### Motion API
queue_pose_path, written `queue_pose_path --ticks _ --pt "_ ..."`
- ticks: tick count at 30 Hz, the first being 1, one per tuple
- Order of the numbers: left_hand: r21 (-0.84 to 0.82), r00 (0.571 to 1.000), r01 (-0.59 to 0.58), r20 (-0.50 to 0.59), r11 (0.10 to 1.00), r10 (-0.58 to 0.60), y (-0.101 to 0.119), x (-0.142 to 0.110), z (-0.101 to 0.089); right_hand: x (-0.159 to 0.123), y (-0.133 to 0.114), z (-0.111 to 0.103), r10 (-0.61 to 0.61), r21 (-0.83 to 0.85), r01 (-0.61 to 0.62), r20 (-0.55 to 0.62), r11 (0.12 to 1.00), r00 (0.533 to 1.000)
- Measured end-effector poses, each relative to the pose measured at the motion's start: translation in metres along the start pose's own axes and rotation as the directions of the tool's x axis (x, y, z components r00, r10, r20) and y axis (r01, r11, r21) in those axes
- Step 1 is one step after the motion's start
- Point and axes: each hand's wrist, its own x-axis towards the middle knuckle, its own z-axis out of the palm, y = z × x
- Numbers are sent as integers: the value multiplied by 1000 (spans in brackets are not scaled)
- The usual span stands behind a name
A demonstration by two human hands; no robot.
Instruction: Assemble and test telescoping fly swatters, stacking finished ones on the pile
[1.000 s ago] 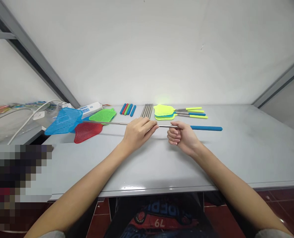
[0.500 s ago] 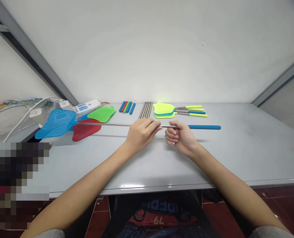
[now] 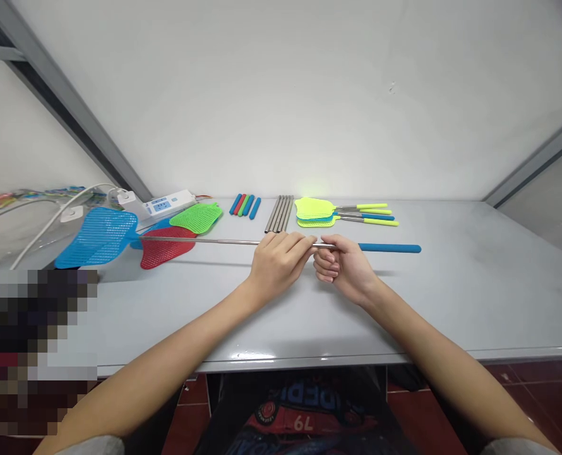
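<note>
"Okay, head view: where's the blue fly swatter?"

"Crosswise in both hands, over the grey tabletop. Left hand closed over the metal shaft, fingers pressed together; right hand palm up, pinching the shaft between thumb and curled fingers, near the blue grip."

"Edges, room?"

"Mesh head reaches the table's left end. Front edge runs under the forearms. Tabletop spreads right of the grip, also between hands and front edge. Behind the hands: steel tubes, five loose foam grips, lime and blue swatters, then the wall. Red swatter head sits under the shaft line, green swatter head just behind it, power strip farther back."

"Hard bits?"

"Left thumb's hidden, can't tell its pinch. Left hand covers part of the shaft. Another blue head is mostly covered. Lower left's a pixelated block, contents unreadable. Stacked swatters overlap, count unsure. Forearms cut off at the bottom."
</note>
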Motion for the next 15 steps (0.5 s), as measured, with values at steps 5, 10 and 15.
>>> queue_pose_path --ticks 5,10,15 --pt "64 1000 -2 -6 998 2 0 1 -3 0 1 -1 7 20 -8 58 1000 998" --pt "200 996 -65 -45 978 76 -9 4 1 -1 3 3 -44 52 42 27 998 999" --pt "290 946 -265 -104 920 306 -32 8 5 -4 5 12 -52 90 51 2 995 999"
